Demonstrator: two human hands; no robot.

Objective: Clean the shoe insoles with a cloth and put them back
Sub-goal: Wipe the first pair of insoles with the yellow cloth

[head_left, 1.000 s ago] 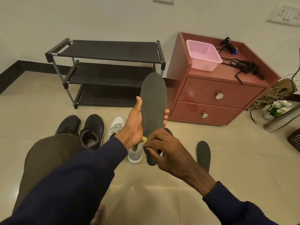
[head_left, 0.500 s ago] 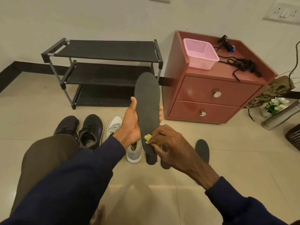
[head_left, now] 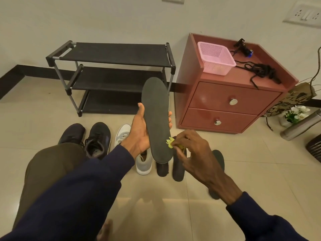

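Insole in left hand, cloth alongside

right hand slid rightward, cloth now at insole edge

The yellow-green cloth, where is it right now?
In the head view, near the centre, the yellow-green cloth is pinched in the right hand at the lower right edge of the dark insole that the left hand holds up.
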